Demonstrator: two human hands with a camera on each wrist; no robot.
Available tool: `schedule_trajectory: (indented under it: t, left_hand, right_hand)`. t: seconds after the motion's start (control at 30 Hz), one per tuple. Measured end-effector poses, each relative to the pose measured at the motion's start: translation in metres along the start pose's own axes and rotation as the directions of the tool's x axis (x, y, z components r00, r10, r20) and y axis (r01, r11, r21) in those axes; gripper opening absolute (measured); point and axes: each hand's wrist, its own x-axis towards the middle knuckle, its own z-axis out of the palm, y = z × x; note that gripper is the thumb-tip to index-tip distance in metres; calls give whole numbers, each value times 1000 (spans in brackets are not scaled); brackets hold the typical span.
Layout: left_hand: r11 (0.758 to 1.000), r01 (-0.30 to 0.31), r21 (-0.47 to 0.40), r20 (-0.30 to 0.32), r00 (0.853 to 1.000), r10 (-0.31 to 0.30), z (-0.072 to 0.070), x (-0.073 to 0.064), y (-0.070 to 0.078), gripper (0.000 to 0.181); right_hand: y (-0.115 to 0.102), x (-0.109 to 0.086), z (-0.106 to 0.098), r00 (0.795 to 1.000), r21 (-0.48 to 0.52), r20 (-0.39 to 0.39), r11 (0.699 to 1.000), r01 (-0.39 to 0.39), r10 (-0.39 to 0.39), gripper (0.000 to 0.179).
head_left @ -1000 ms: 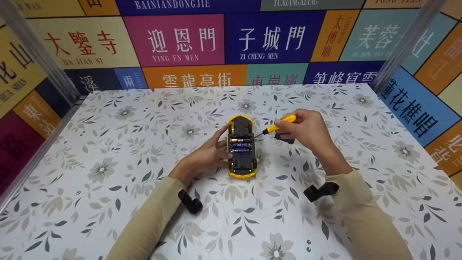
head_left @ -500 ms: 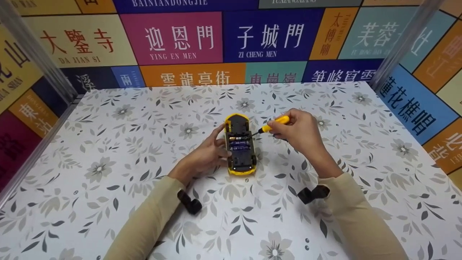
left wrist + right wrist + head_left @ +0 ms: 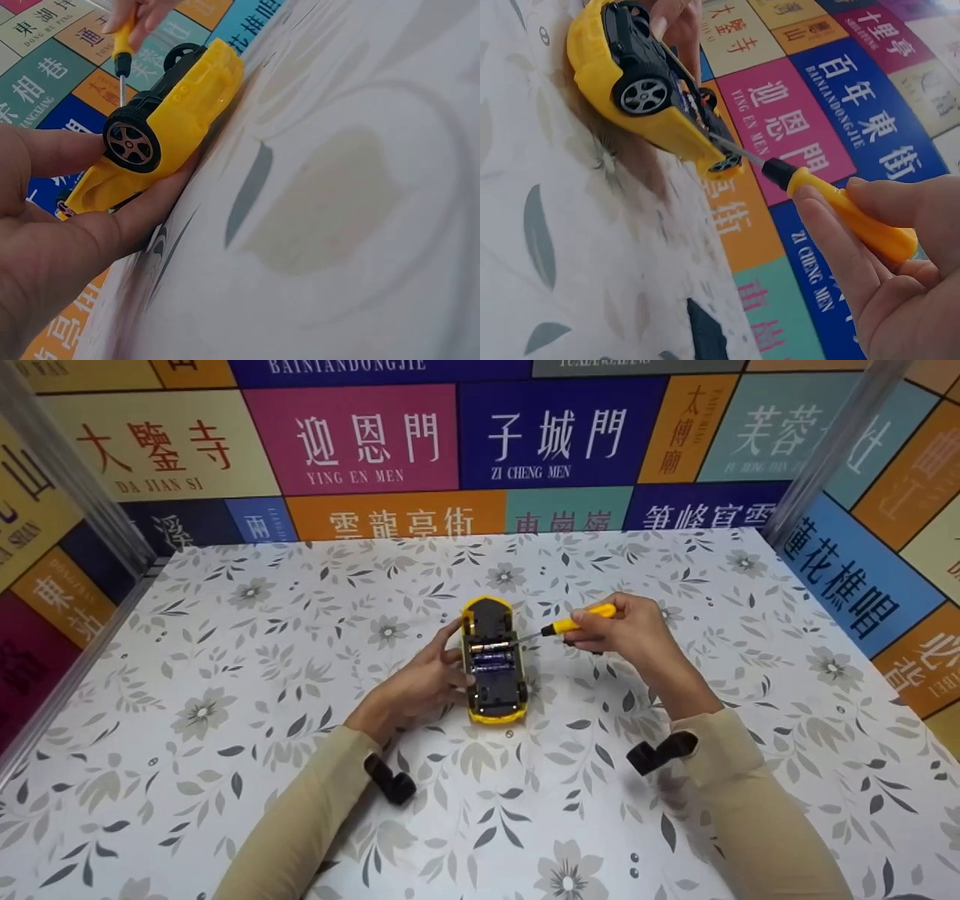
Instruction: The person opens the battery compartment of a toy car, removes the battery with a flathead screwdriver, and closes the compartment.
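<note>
A yellow toy car (image 3: 495,690) lies upside down, its black underside and open battery compartment facing up. Several batteries (image 3: 493,661) sit in that compartment. My left hand (image 3: 427,679) holds the car along its left side, with thumb and fingers at the yellow body (image 3: 180,124) in the left wrist view. In my right hand (image 3: 630,630) is a screwdriver (image 3: 847,210) with a yellow handle and black collar, pinched between thumb and fingers. Its metal shaft reaches left, the tip overlapping the compartment's right edge near the uppermost battery.
A flat black piece (image 3: 706,330) lies on the table below my right hand, mostly hidden in the head view. White floral cloth covers the table (image 3: 300,607). Panels with printed characters (image 3: 360,439) stand along the back and sides. Black wrist mounts (image 3: 390,780) sit at both cuffs.
The screwdriver first moved in toward the car, then drew back slightly right, showing more of its shaft. My left hand keeps its hold on the car. The head view shifted a little.
</note>
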Motion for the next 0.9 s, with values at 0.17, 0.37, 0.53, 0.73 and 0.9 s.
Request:
schedule_trajectory:
  t: [0.17,0.37,0.53,0.73,0.9]
  left_hand:
    - [1000,6,-18,-6,1000,-6,0,0,-1,101]
    - [1000,8,-15,5,1000,-8,2,0,-1,102]
    - [1000,15,-12,-6,1000,-15,2,-1,0,102]
    - [1000,19,-11,-13,1000,-19,1,0,1,102]
    - [1000,12,-18,-7,1000,-12,2,0,0,102]
  right_hand:
    - [6,5,-6,998,11,16,998,-58,58,27]
    - [2,4,-8,998,4,16,998,-64,64,29]
    - [-6,0,-10,999,-39,5,998,-47,47,31]
    - [-13,-8,-7,999,-135,-4,990,48,-49,32]
    - [-20,-17,1,995,-207,3,974,97,-99,34]
